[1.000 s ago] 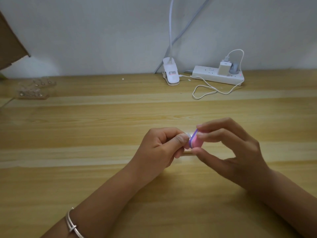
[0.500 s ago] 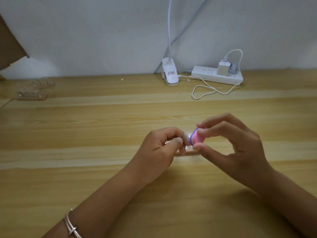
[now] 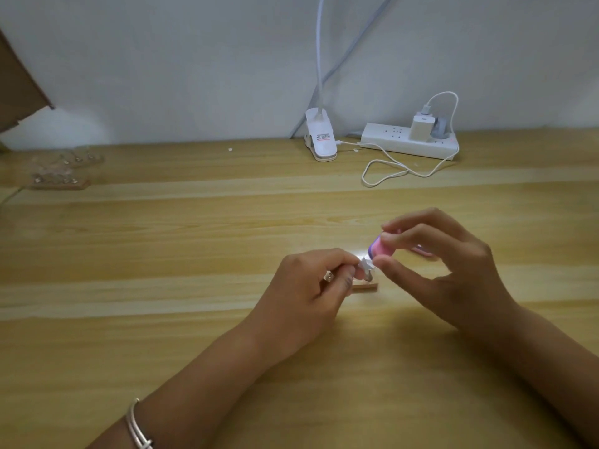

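Just beside shiny silvery piece (image 3: 366, 266), smooth rounded pink block (image 3: 385, 249).

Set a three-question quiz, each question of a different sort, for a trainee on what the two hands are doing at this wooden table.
1. True or false: the right hand pinches a pink and purple piece above the table.
2. What does the left hand pinch? A) a small whitish piece; B) a cable; C) nothing.
3. Fill in: the white charger is plugged into the ____ by the wall.

Key: 1 true; 2 A; 3 power strip.
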`<state>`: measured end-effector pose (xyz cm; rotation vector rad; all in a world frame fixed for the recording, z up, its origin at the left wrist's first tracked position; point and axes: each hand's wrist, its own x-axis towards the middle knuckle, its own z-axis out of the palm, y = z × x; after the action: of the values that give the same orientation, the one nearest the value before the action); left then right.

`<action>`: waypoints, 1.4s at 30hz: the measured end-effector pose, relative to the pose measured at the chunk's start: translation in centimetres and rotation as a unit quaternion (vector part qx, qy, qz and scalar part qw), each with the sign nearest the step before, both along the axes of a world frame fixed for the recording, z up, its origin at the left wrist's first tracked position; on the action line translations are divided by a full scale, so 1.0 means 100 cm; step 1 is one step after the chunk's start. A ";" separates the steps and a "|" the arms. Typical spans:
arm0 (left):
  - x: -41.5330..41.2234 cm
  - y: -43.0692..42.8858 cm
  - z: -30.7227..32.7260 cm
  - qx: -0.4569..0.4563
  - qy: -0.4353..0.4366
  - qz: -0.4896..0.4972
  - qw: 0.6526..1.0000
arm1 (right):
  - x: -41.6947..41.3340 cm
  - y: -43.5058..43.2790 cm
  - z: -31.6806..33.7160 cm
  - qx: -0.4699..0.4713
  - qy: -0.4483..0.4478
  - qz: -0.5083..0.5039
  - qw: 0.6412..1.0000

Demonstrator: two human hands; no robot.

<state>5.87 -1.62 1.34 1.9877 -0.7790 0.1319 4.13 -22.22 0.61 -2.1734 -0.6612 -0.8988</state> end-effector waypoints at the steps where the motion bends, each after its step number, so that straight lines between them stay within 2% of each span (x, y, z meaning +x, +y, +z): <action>1: 0.000 0.000 0.000 0.000 -0.006 0.003 1.000 | -0.001 0.000 0.000 0.007 -0.001 0.000 1.000; 4: 0.000 -0.001 0.001 0.000 -0.041 0.005 0.999 | -0.006 0.011 -0.005 -0.026 -0.024 0.053 0.998; 7: -0.001 0.000 0.003 -0.034 -0.042 0.005 0.999 | -0.003 0.005 -0.002 -0.026 -0.024 0.036 0.999; 9: -0.001 -0.001 0.003 -0.069 -0.011 -0.005 0.998 | -0.002 -0.001 0.002 0.002 -0.023 0.003 1.000; 11: -0.001 -0.002 0.003 -0.093 0.031 -0.028 0.995 | -0.006 0.005 0.002 0.016 -0.039 0.014 0.999; 14: -0.003 0.000 0.006 -0.139 0.108 -0.084 0.981 | -0.010 0.018 -0.003 -0.016 -0.073 0.069 0.995; 17: -0.001 0.002 0.008 -0.174 0.183 -0.093 0.963 | -0.004 0.007 0.000 -0.015 -0.061 0.025 0.998; 19: 0.000 0.002 0.008 -0.177 0.212 -0.093 0.957 | -0.004 0.004 0.002 0.006 -0.063 0.009 0.998; 23: -0.003 0.002 0.009 -0.183 0.237 -0.125 0.946 | -0.011 0.017 -0.002 -0.021 -0.097 0.104 0.990; 28: 0.000 0.006 0.010 -0.192 0.266 -0.137 0.935 | -0.006 0.006 0.003 0.003 -0.080 0.052 0.995; 32: -0.002 0.005 0.011 -0.189 0.261 -0.149 0.935 | -0.013 0.017 -0.001 -0.020 -0.102 0.108 0.989; 37: 0.000 0.008 0.012 -0.179 0.280 -0.147 0.931 | -0.009 0.009 0.005 -0.004 -0.079 0.047 0.996; 42: -0.003 0.006 0.011 -0.159 0.264 -0.186 0.933 | -0.018 0.021 0.004 -0.030 -0.101 0.109 0.988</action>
<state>5.57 -1.01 2.48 1.4391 -0.7074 -0.4567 2.36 -20.15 1.00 -2.0285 -1.0169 -1.0002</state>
